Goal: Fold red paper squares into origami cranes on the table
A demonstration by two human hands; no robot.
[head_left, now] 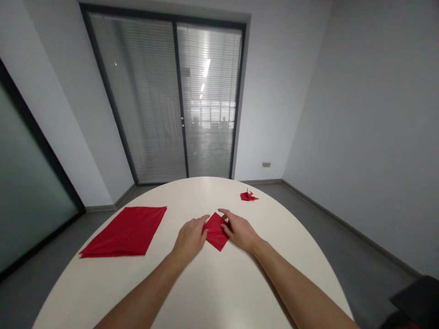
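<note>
A small square of folded red paper (216, 232) lies flat on the table, turned so that one corner points towards me. My left hand (191, 236) rests at its left corner, thumb and index finger stretched out and apart, touching the edge. At the right corner is my right hand (240, 230). Its index finger reaches out beyond the upper edge, and its thumb lies on the paper. The right corner is hidden under the fingers. Both hands are open.
The round white table (212, 292) carries a stack of larger red paper sheets (128, 232) on the left. A folded red paper crane (248, 196) stands near the far right edge. A dark object (416, 301) shows at the lower right, beyond the table.
</note>
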